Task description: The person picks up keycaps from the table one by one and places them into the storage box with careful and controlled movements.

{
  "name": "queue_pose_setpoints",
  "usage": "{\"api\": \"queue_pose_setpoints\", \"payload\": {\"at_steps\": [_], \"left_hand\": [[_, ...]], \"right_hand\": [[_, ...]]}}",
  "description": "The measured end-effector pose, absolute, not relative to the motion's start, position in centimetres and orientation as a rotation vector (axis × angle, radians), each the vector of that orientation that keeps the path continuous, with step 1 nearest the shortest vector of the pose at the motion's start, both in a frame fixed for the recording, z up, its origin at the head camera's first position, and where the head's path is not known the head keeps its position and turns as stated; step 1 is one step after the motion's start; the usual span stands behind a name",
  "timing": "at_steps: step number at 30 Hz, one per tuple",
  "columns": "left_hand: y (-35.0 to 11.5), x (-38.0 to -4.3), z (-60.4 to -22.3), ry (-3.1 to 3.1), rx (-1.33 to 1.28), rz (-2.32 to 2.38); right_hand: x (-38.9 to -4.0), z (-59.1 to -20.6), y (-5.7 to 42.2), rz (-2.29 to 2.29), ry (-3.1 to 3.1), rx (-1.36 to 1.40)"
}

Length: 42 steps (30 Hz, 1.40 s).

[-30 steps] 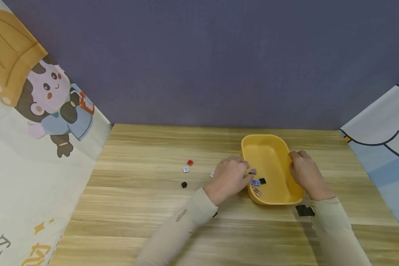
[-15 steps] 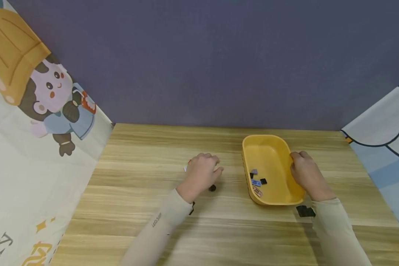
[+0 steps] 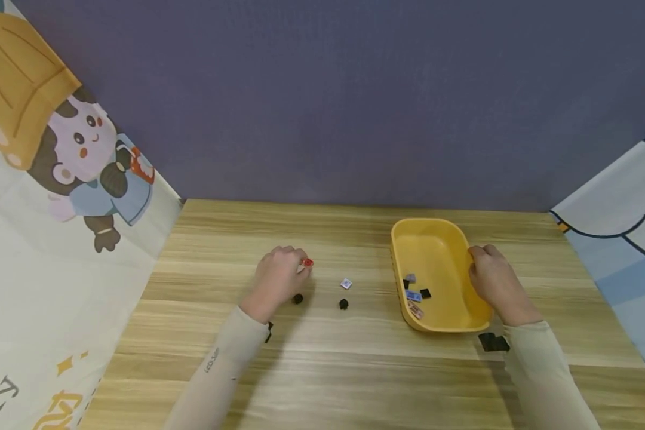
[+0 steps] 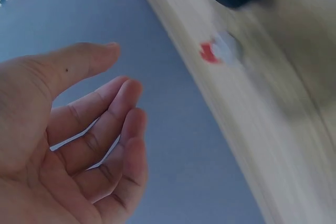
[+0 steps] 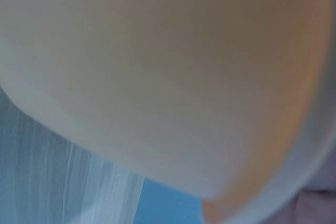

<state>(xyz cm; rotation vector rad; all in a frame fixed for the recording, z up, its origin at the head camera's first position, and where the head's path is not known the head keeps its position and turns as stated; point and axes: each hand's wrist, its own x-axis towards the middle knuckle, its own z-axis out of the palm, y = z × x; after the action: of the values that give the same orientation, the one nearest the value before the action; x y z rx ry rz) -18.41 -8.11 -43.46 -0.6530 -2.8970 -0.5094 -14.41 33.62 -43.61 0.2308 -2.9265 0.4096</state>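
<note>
My left hand is over the left part of the table, fingers loosely bent with a gap to the thumb and nothing between them. Its fingertips overlap a small red block in the head view. In the left wrist view a small whitish piece sits against the red one, both blurred. A small black block lies beside the wrist. My right hand grips the right rim of a yellow plastic basket. Inside the basket's left side lie several small pieces, including a blue tile and a black one.
A white tile and another black block lie between the left hand and the basket. Black flat pieces are beside the right sleeve. A dark piece shows past the left sleeve. A purple-grey wall borders the wooden table's back.
My left hand has moved left from the basket's left rim to the red block, uncovering the white tile and a black block. The right hand has stayed on the basket.
</note>
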Motion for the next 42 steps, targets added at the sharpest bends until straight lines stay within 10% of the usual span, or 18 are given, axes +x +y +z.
{"api": "queue_pose_setpoints", "payload": {"at_steps": [42], "left_hand": [[-9.9, -19.6, -47.2, -3.102, -0.619, -0.56]], "right_hand": [[-14.4, -43.5, 33.5, 0.391, -2.931, 0.242]]}}
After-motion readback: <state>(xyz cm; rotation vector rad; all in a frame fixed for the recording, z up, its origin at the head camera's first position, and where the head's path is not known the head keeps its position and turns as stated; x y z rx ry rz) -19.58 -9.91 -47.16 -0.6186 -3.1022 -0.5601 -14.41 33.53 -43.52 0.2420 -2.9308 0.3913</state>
